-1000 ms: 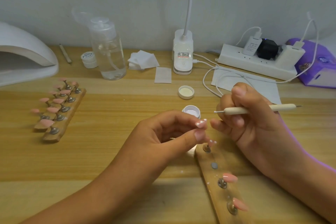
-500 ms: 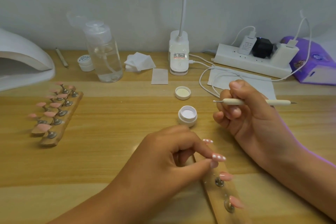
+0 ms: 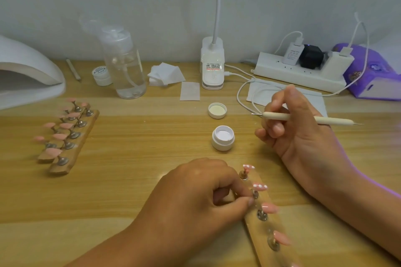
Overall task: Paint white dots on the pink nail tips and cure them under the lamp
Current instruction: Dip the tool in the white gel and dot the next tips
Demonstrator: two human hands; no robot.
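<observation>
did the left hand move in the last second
Yes. The left hand came down from beside the open jar toward the person; its fingers pinch a dotted tip by its stand on the wooden strip.

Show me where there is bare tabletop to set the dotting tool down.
Widest bare patch: between the wooden holders at left and the open jar, running forward past the left hand. Crowded: the back edge from curing lamp to power strip, and around the near holder.

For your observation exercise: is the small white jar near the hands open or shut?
Open: the jar is uncapped; its lid lies apart.
</observation>
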